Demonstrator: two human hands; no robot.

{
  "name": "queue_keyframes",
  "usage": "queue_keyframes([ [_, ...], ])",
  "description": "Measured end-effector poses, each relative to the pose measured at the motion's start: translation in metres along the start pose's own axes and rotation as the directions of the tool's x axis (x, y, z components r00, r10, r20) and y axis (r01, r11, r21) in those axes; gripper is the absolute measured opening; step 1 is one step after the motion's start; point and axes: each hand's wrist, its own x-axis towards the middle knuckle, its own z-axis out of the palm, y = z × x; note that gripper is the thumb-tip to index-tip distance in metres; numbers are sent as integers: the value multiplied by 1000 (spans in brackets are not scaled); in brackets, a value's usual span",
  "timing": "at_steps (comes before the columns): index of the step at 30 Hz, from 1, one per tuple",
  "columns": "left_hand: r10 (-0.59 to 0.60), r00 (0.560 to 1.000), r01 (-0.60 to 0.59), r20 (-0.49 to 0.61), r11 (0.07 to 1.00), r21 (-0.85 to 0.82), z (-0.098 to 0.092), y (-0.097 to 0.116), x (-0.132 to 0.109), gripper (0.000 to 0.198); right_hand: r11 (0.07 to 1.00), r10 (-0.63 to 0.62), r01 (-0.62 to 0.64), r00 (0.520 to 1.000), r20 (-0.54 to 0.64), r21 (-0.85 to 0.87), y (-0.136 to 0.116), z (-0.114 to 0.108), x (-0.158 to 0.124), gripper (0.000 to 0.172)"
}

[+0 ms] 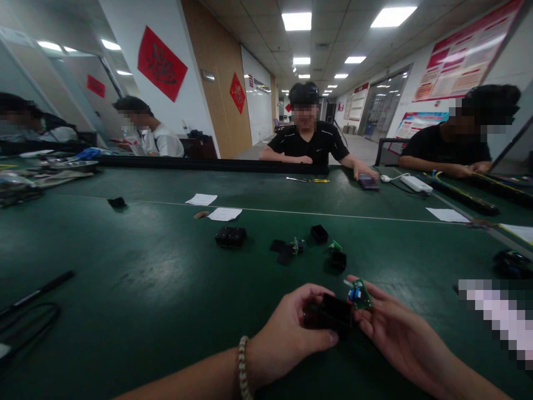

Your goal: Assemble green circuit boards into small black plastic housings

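My left hand [291,328], with a beaded bracelet at its wrist, grips a small black box [335,315] whose open side shows a dark hollow. Just to the right, my right hand [389,322] holds a green circuit board [361,295] with blue parts on it, close beside the box's edge. Beyond my hands on the green table lie an open black box [319,234], another small black box [338,260] with a green board [335,246] by it, and a board standing among flat black pieces [285,253].
A pair of black blocks [231,236] and white papers [225,214] lie farther left on the green table [158,278]. Black cables [37,294] are at the left edge. Across the table sits a person [306,141]; others sit at both sides. A white power strip [416,184] lies at the back right.
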Motion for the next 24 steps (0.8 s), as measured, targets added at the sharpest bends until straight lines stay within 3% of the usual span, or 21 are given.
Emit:
queue_keyframes([
  [24, -1, 1000, 2, -19, 1000, 32, 0, 0, 0, 55, 999, -27, 26, 999, -34, -21, 0, 7, 0, 40],
])
